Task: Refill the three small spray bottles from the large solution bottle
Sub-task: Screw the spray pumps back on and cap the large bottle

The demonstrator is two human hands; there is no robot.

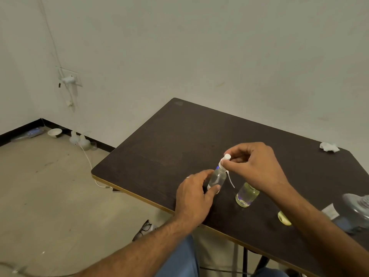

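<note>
You gripped the clear spray bottle (pixel 217 178) with your left hand (pixel 196 193) while your right hand (pixel 254 166) pinched its white spray cap (pixel 225 159). Right of it, an uncapped small bottle (pixel 247 194) seemingly awaited filling; the task looked unfinished.

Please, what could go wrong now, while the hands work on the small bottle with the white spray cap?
1. The open bottle stands just under the right hand; the forearm might knock it over.
2. The left hand holds the clear bottle tilted, so liquid might spill when the spray cap is off.
</note>
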